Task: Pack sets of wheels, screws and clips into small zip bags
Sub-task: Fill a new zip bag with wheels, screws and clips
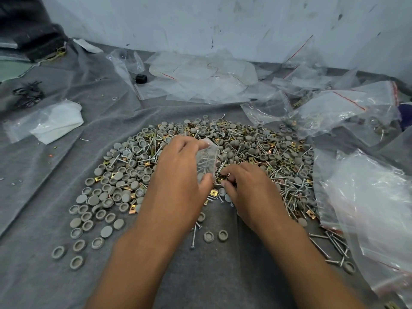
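Forearms are entering from the bottom edge, both reaching forward over a grey cloth (200,275) spread over what I take to be the worktop.

Far left: loose grey wheels (93,210) are lying scattered singly at the near-left fringe of the heap, some cup side up, some flat side up. Beyond them a folded white plastic sheet (58,121) is lying well apart from the pile.

Left hand (178,172) is holding a small zip bag (207,160), thumb at the bag's near lower edge and fingers curled round its far side. The bag is standing roughly upright between the two hands, long axis running away from the camera. Screws and at least one grey wheel are showing through the film; the mouth seems to be at the far top, but I cannot confirm it.

Just right of the bag, the right hand (245,186) is resting on the heap with fingertips drawn together on a brass-coloured clip (224,175), touching the pile just beside the bag's lower right edge. Whether the clip is actually lifted I cannot tell.

Judgement: the step in hand is collecting clips for this set. The bag lies immediately left of the right hand and slightly higher, so the transfer should be a short lift leftward and forward to the mouth.

Right of the hands: screws (289,186) are lying thickest here, pointing every way. Far right, large clear bags (367,197) are overlapping the heap's edge, and more empty bags (200,79) are lying by the wall.
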Demonstrator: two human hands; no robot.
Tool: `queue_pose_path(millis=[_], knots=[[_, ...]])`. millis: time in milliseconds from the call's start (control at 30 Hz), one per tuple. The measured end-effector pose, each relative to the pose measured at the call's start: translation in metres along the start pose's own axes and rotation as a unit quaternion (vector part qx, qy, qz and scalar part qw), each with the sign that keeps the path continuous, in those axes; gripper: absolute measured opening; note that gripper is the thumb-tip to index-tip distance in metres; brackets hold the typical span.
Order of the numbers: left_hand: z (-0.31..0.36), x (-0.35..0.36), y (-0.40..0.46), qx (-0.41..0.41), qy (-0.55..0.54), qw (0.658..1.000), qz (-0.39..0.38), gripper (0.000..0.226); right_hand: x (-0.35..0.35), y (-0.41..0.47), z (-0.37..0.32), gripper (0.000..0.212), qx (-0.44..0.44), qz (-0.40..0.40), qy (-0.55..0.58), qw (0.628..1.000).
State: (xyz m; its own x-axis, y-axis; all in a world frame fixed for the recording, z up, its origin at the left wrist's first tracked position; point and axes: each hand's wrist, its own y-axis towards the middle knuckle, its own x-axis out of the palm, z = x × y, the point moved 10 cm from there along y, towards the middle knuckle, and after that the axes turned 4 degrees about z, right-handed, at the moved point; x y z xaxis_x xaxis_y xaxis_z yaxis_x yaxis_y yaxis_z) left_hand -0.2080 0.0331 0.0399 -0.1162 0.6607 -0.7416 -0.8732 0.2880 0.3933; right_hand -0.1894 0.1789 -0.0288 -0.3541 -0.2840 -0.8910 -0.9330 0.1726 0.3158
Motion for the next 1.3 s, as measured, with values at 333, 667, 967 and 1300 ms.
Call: queue_pose_path(millis=[333,667,967,1300], knots=[[0.001,0.000,0.000,0.001,0.005,1.000,0.005,0.055,0.005,0.001,-0.001,0.018,0.009,-0.033,0.001,0.999],[-0.001,0.001,-0.001,0.006,0.003,1.000,-0.001,0.054,0.001,0.003,0.007,0.019,0.028,-0.014,0.054,0.998],[0.004,0.003,0.001,0.012,-0.004,1.000,-0.002,0.051,-0.041,0.006,-0.023,0.015,0.023,0.034,0.450,0.892],[0.003,0.006,0.001,0.011,-0.007,1.000,-0.007,0.051,-0.061,-0.002,-0.030,0.012,-0.005,0.138,0.348,0.927]])
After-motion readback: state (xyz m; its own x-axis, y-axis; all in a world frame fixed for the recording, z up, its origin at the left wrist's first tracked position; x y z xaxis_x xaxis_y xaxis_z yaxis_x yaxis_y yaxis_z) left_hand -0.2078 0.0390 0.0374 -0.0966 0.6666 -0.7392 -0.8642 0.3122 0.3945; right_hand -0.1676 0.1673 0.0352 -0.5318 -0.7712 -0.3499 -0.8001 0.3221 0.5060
